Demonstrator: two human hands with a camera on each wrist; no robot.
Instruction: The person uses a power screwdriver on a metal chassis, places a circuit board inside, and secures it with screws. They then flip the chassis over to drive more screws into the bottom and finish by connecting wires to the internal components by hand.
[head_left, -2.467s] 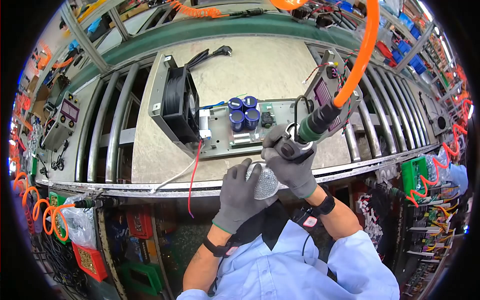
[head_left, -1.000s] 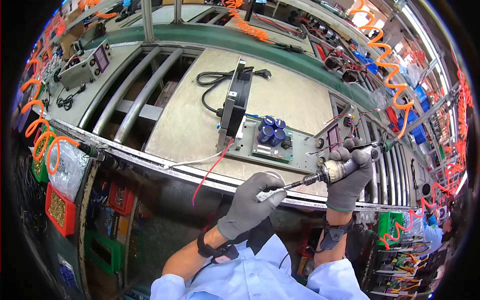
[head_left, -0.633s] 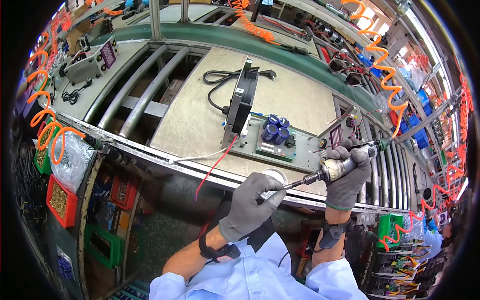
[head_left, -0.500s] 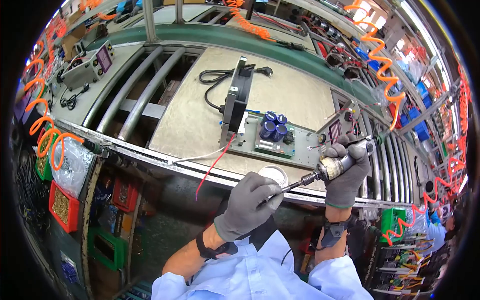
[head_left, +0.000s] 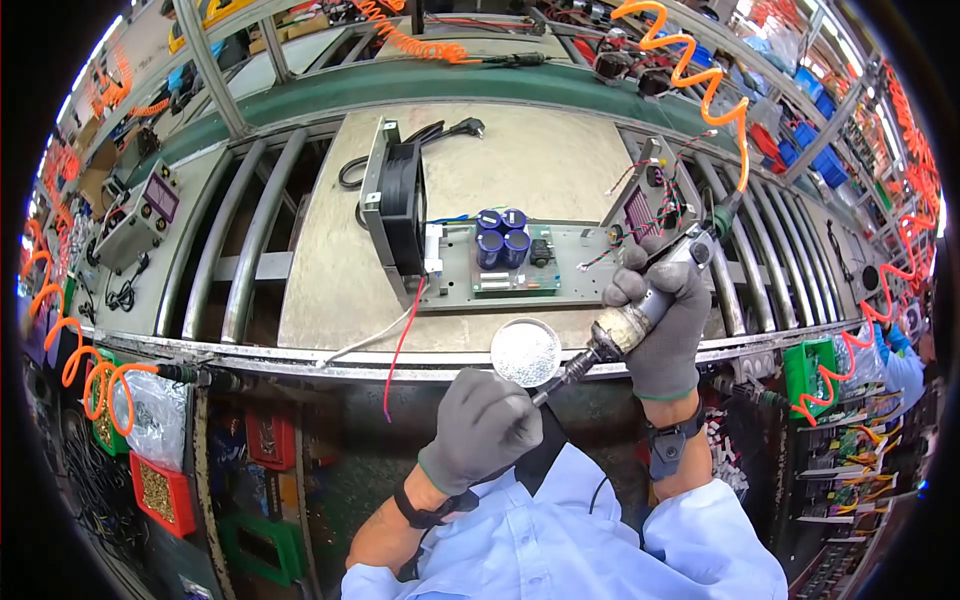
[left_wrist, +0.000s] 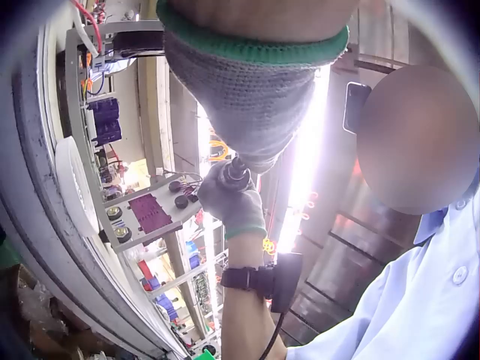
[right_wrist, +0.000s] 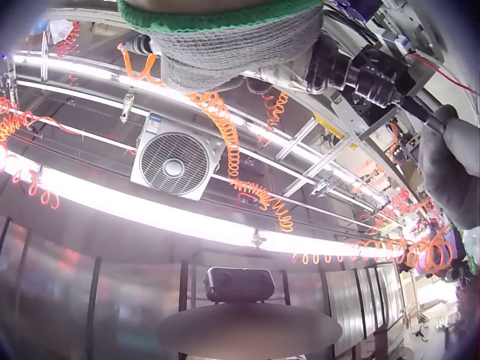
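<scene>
My right hand [head_left: 672,320] grips an air screwdriver [head_left: 618,330], which slants down to the left with its bit pointing at my left hand. The left hand [head_left: 482,425], gloved in grey, has its fingers curled at the bit's tip and pinches there; anything small between the fingertips is hidden. Just beyond it, at the bench edge, sits a round white dish [head_left: 526,352] filled with small shiny pieces. Behind the dish lies a metal chassis [head_left: 460,285] carrying a circuit board with blue capacitors [head_left: 502,240], a black fan [head_left: 405,205] at its left end and an upright panel [head_left: 650,195] at its right.
A red wire [head_left: 402,350] and a white cable hang over the bench edge [head_left: 330,357]. Metal rollers [head_left: 262,235] flank the board under the chassis. An orange coiled hose [head_left: 690,75] leads to the screwdriver. Red and green bins [head_left: 163,493] stand below at left.
The left hand came off the dish, and the right hand turned the screwdriver so its bit meets the left fingers. Both hands then shifted slightly, leaving the dish in full sight.
</scene>
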